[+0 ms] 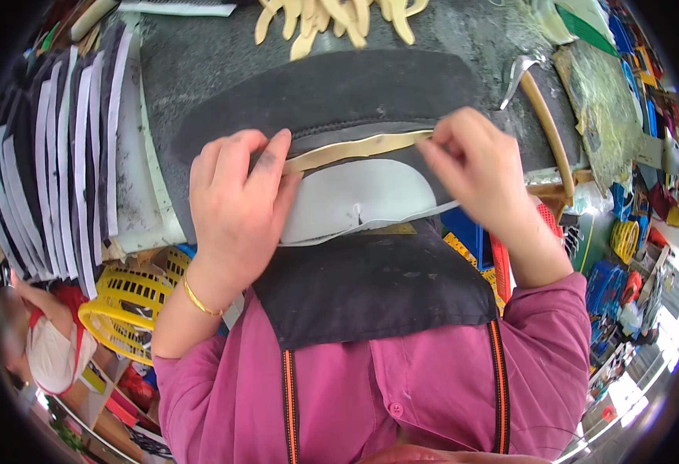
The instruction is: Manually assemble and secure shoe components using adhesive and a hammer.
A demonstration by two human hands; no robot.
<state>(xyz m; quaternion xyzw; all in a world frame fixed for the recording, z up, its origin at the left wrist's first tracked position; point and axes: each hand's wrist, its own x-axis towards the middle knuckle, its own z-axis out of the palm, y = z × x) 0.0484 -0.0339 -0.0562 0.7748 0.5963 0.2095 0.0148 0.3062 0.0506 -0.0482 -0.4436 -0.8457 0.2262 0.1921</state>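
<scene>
A curved cream strip (361, 147) stretches between my two hands along the edge of a black fabric piece (339, 89). My left hand (235, 193) is at the strip's left end, its thumb and forefinger closing on it over the fabric. At the other end, the fingers of my right hand (475, 158) are bent in a pinch on the strip; their tips are partly hidden. Below the strip, a pale grey-white half-oval piece (359, 197) lies against the black fabric, its lower edge near my black apron (378, 286).
Loose cream strips (339, 19) are heaped at the far edge of the dark worktop (200, 46). A hammer (548, 124) with a wooden handle lies right. Black-and-white pieces (69, 155) stand stacked left, above a yellow basket (127, 305). Another person (53, 340) is at the lower left.
</scene>
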